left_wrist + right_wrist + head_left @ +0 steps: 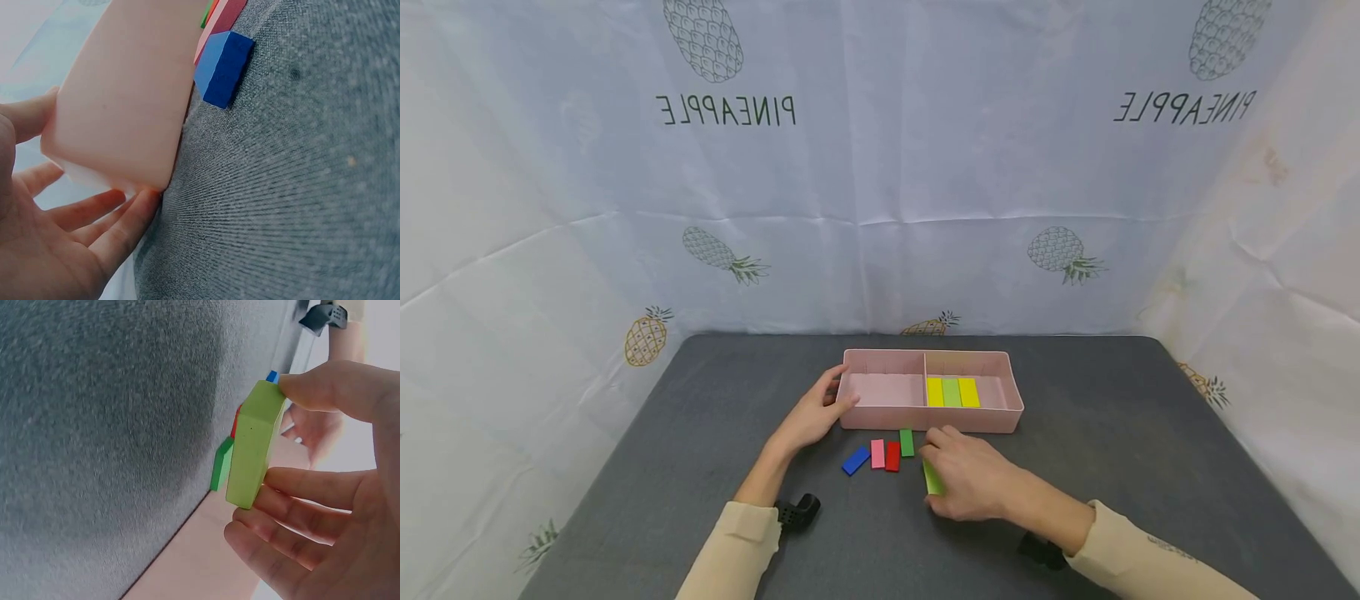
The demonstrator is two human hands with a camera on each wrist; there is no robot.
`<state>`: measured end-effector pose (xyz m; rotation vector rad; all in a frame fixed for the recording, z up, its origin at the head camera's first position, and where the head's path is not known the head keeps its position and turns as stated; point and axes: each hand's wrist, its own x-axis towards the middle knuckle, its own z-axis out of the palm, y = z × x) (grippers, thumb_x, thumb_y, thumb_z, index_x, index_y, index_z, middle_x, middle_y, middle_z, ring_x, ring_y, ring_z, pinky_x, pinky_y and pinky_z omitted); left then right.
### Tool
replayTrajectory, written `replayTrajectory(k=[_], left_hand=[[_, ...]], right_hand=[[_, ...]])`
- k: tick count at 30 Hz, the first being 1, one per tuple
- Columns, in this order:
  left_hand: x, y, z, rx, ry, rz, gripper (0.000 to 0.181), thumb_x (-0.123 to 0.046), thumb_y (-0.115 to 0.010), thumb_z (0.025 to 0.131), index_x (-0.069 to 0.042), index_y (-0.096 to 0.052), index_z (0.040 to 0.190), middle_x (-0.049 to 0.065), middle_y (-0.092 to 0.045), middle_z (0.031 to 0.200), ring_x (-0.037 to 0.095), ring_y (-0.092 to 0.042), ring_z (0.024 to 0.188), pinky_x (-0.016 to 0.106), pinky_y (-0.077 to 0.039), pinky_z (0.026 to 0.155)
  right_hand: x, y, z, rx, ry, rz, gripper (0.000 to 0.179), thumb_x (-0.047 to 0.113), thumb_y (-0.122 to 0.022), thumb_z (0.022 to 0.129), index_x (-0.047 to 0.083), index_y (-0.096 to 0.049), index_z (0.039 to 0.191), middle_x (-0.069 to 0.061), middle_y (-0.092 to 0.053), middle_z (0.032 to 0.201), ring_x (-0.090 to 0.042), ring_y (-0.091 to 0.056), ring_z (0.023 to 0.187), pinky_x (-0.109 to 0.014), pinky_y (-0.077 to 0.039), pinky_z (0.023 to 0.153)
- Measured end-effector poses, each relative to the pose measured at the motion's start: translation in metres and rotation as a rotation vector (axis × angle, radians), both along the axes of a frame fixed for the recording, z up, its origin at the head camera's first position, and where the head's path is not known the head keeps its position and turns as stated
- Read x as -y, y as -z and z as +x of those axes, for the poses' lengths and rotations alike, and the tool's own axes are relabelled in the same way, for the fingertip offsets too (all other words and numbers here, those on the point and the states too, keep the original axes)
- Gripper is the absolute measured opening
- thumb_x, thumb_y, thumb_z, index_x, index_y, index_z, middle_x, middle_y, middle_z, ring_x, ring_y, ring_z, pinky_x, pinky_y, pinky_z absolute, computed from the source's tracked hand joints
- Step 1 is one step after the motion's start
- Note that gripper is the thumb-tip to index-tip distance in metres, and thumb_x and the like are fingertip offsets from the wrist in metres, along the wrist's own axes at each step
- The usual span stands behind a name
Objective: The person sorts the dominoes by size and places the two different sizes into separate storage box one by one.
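Observation:
A pink two-compartment box (887,419) lies lengthwise on the table. At its left end my left hand (811,412) holds it, thumb at the front corner and fingers against the end wall; the left wrist view shows these fingers (115,240) spread along that wall. In front of the right compartment, my right hand (972,477) grips a light green block (253,440) between thumb and fingers, the block tilted in the right wrist view. Two yellow blocks (969,392) and a light green block (951,392) lie side by side in the right compartment.
Left of my right hand, a blue block (856,461), a pink block (877,454), a red block (892,457) and a green block (907,442) lie on the dark grey table (1120,467). A white pineapple-print cloth (880,167) hangs behind the table.

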<state>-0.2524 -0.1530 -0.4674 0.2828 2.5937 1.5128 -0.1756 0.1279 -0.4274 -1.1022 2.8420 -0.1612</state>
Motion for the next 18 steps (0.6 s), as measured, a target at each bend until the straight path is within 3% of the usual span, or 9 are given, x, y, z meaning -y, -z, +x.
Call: replayTrajectory(k=[9,18], left_hand=[[-0.001,0.001,-0.001,0.001,0.002,0.012,0.072,-0.038,-0.064,0.1,-0.016,-0.031,0.16,0.021,-0.04,0.155,0.042,-0.048,0.135,0.058,-0.043,0.106],[0.0,-0.001,-0.002,0.015,-0.001,0.014,0.072,-0.037,-0.065,0.1,-0.018,-0.031,0.16,0.021,-0.039,0.156,0.042,-0.047,0.136,0.058,-0.042,0.107]], right_hand=[[-0.01,-0.009,-0.001,-0.049,-0.004,-0.025,0.049,0.04,-0.081,0.079,0.007,-0.07,0.114,0.001,-0.057,0.103,-0.015,-0.048,0.093,-0.029,-0.052,0.075],[-0.016,-0.025,-0.005,-0.055,0.009,-0.032,0.054,0.039,-0.082,0.079,0.006,-0.067,0.12,-0.001,-0.059,0.112,-0.017,-0.051,0.1,-0.035,-0.055,0.084]])
